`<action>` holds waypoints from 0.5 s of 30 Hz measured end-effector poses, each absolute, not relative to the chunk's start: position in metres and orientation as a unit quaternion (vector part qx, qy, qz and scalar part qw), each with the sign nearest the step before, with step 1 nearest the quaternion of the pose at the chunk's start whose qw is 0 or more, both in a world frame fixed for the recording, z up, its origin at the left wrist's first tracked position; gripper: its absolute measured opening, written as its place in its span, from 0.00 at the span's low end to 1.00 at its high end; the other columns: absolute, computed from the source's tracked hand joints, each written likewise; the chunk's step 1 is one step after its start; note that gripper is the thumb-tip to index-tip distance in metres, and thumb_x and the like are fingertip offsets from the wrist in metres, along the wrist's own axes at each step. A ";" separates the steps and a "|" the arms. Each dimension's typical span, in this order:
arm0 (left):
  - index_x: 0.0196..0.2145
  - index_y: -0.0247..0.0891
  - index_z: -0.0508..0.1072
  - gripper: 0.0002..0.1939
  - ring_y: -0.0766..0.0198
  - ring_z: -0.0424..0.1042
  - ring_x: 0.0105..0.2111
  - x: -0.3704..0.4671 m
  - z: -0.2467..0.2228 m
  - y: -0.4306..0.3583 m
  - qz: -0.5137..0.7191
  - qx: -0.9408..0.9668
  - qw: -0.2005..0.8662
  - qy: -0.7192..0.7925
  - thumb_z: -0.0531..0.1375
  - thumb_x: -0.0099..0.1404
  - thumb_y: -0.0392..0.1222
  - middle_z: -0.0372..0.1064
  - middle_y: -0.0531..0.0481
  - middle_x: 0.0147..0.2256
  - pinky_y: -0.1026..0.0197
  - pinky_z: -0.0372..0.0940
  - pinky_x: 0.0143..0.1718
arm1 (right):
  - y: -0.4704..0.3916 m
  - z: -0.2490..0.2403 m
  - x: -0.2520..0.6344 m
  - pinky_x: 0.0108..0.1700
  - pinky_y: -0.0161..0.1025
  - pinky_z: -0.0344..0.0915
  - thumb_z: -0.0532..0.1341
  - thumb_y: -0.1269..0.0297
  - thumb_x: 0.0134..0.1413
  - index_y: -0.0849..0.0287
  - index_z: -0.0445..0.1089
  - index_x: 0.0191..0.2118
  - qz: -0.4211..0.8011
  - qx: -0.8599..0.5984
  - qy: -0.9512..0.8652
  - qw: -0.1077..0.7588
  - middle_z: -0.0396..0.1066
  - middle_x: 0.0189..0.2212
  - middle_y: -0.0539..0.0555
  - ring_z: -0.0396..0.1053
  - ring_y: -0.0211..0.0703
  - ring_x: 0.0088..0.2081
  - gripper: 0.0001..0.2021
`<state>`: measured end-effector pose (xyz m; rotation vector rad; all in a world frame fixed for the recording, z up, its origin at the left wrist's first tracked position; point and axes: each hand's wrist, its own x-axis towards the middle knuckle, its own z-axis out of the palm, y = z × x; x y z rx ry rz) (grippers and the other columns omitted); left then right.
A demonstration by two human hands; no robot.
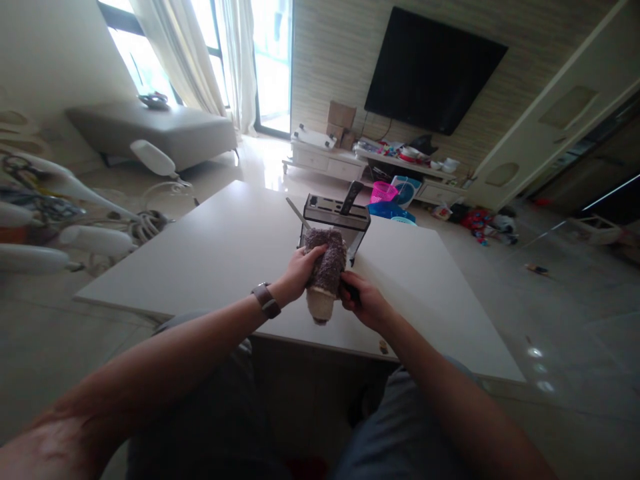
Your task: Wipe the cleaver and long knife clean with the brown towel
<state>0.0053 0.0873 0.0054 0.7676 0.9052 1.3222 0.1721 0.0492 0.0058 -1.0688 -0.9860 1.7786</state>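
Observation:
My left hand (303, 270) grips a fuzzy brown-purple cloth (327, 257) with a cream lower part, thumb lying across its front. Closed around a black handle, my right hand (365, 300) is at the cloth's right side. A narrow grey blade (299, 213) sticks out past the cloth's upper left, in line with that handle, so it looks like one knife; the cloth hides its middle. Just behind stands a knife block (330, 208) with a slotted black top and clear-looking sides. Another black-handled knife (351, 198) is upright in it.
Both hands are above a white table (225, 253). A small brownish object (383, 347) lies by its near edge. Beyond are a pink basket (384, 192), blue tubs (390, 212) and a low TV cabinet (320, 160). White lamp-like pieces with cables (150, 223) stand at the left.

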 end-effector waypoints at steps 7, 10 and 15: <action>0.35 0.33 0.78 0.19 0.59 0.77 0.29 -0.002 0.014 0.095 0.612 0.333 0.613 0.374 0.73 0.53 0.51 0.80 0.46 0.31 0.58 0.73 0.34 | 0.051 0.008 0.171 0.18 0.32 0.44 0.70 0.50 0.46 0.58 0.68 0.29 0.683 -0.430 -0.427 0.407 0.62 0.16 0.44 0.53 0.31 0.17 0.18; 0.36 0.33 0.78 0.17 0.58 0.78 0.31 -0.011 0.022 0.101 0.636 0.322 0.592 0.377 0.72 0.55 0.48 0.80 0.45 0.33 0.56 0.75 0.37 | 0.049 0.011 0.172 0.19 0.33 0.45 0.69 0.50 0.48 0.60 0.71 0.31 0.672 -0.430 -0.452 0.399 0.63 0.16 0.45 0.55 0.32 0.17 0.17; 0.36 0.32 0.78 0.14 0.54 0.80 0.34 -0.031 0.031 0.117 0.684 0.289 0.562 0.364 0.70 0.58 0.46 0.80 0.43 0.31 0.54 0.77 0.41 | 0.048 0.013 0.173 0.20 0.33 0.47 0.68 0.52 0.49 0.62 0.74 0.30 0.665 -0.433 -0.472 0.383 0.65 0.19 0.48 0.57 0.32 0.17 0.16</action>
